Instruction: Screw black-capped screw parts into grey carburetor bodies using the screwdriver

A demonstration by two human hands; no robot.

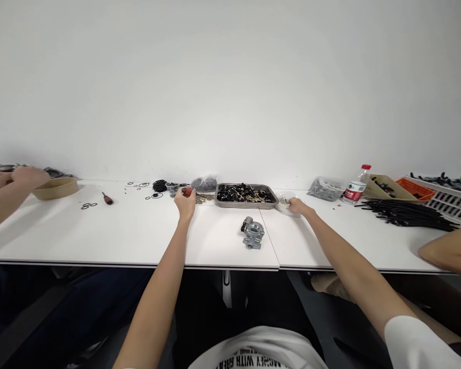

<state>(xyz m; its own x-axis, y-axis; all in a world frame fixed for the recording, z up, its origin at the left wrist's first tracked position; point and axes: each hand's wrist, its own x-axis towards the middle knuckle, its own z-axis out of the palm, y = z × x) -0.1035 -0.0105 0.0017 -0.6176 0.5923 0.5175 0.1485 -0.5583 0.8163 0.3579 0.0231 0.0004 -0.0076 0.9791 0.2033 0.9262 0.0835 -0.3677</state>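
Note:
My left hand (185, 206) is closed around a red and black screwdriver (186, 191), its shaft hidden. Small brass parts (204, 198) lie just right of that hand. My right hand (298, 206) reaches to a clear plastic bag (289, 199), fingers pinched at its contents; what they grip is too small to make out. Between my hands, a metal tray (246, 205) holds many black and brass-coloured pieces. A grey metal carburetor (253, 233) sits on the white table in front of the tray, touched by neither hand.
Left of me are black rings (88, 206), another screwdriver (107, 199), a tan round container (57, 188) and a co-worker's hands (26, 177). To the right stand a bottle (355, 187), black tubes (407, 214) and a white basket (451, 202). Another person's arm (449, 251) rests there.

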